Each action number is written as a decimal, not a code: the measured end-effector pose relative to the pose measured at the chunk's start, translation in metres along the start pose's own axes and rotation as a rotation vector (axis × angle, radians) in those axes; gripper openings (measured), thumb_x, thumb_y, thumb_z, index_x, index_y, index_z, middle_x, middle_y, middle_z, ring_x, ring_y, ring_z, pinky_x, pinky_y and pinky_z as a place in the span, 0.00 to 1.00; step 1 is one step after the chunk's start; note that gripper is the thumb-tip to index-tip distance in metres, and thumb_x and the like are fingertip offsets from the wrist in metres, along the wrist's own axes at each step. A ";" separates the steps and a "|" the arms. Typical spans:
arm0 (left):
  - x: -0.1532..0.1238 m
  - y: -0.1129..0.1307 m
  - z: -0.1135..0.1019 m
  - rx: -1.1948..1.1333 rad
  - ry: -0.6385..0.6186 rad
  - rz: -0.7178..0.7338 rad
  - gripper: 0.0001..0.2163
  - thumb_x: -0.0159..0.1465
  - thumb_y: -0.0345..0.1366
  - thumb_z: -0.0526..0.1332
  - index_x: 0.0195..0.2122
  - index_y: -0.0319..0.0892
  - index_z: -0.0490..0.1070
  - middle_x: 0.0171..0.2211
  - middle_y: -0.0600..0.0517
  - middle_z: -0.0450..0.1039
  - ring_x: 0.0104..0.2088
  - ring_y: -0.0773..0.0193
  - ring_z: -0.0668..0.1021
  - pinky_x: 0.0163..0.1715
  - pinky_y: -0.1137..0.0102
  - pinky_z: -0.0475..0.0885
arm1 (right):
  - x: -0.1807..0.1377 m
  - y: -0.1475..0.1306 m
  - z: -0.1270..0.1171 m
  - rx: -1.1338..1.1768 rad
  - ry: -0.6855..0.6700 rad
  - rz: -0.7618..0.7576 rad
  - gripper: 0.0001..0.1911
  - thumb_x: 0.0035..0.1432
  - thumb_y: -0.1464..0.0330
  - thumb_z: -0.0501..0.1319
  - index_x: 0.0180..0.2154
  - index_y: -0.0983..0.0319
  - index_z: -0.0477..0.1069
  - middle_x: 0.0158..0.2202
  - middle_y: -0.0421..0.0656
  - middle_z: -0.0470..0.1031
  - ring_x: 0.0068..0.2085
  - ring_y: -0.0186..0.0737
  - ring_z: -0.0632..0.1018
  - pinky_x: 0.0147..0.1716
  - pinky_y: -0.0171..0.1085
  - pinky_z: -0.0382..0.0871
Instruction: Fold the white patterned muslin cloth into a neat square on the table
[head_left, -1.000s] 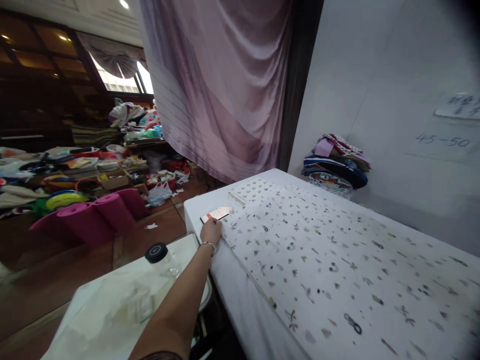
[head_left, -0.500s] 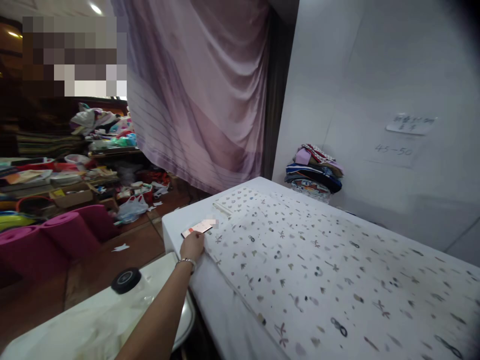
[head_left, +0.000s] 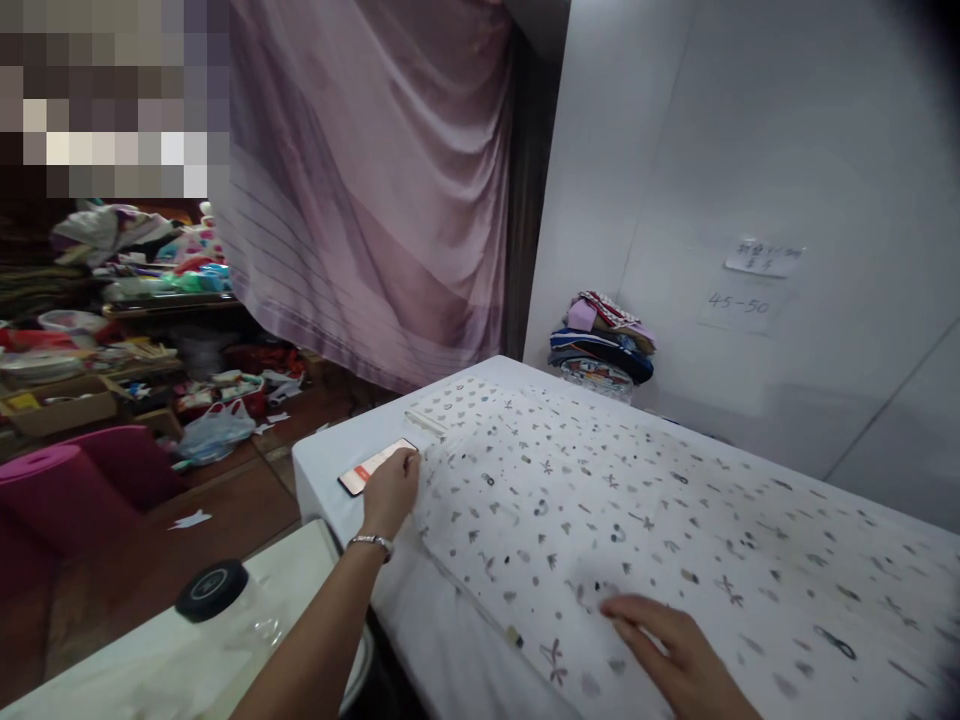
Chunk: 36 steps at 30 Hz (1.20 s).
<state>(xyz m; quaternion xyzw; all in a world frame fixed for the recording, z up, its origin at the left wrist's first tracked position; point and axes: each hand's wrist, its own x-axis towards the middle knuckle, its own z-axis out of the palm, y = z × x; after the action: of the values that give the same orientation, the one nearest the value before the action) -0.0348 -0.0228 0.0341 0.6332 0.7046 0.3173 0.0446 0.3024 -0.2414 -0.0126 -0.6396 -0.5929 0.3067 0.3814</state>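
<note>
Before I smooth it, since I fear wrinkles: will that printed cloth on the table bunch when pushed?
Probably floppy: the printed cloth lies thin, with faint ripples near the left hand. It looks light, so it may slide over the white cover and bunch ahead of the right hand, which lies flat on it.

White-covered table [head_left: 319, 462]: patterned cloth [head_left: 637, 520] spread flat, phone [head_left: 375, 466] near corner.

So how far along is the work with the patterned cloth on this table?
Done: the patterned cloth lies spread across the white table. In hand: the left hand is at its far edge beside the phone, the right hand rests flat on its near part. Left: probably only smoothing; slight ripples show near the left hand.
</note>
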 end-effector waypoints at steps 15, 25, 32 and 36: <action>-0.011 0.037 0.002 -0.344 -0.285 0.171 0.19 0.58 0.40 0.56 0.51 0.43 0.65 0.23 0.56 0.73 0.27 0.65 0.76 0.28 0.73 0.64 | 0.157 -0.121 0.152 0.321 -0.131 -0.274 0.19 0.49 0.70 0.59 0.46 0.57 0.69 0.44 0.41 0.73 0.43 0.40 0.73 0.37 0.37 0.69; -0.004 0.041 0.002 -0.248 -0.327 0.240 0.21 0.61 0.41 0.54 0.55 0.44 0.63 0.27 0.54 0.75 0.29 0.64 0.76 0.29 0.72 0.63 | 0.178 -0.121 0.177 0.385 0.040 -0.283 0.12 0.53 0.70 0.54 0.38 0.60 0.72 0.33 0.39 0.75 0.36 0.37 0.74 0.38 0.36 0.68; 0.057 0.027 0.006 -0.222 -0.233 0.198 0.18 0.61 0.49 0.52 0.44 0.44 0.71 0.24 0.54 0.74 0.29 0.64 0.75 0.29 0.72 0.63 | 0.182 -0.119 0.181 0.463 0.010 -0.283 0.18 0.54 0.71 0.52 0.44 0.59 0.73 0.37 0.39 0.77 0.41 0.39 0.74 0.42 0.36 0.67; 0.117 0.026 0.042 -0.065 -0.319 0.174 0.17 0.61 0.48 0.51 0.36 0.42 0.74 0.32 0.49 0.77 0.36 0.61 0.76 0.32 0.71 0.64 | 0.182 -0.116 0.183 0.492 -0.008 -0.241 0.19 0.53 0.71 0.52 0.45 0.60 0.74 0.37 0.39 0.76 0.40 0.38 0.74 0.43 0.36 0.67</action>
<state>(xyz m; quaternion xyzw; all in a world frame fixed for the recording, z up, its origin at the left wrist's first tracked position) -0.0155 0.1014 0.0540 0.7322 0.6204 0.2383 0.1488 0.1066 -0.0373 0.0021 -0.4513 -0.5739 0.3963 0.5567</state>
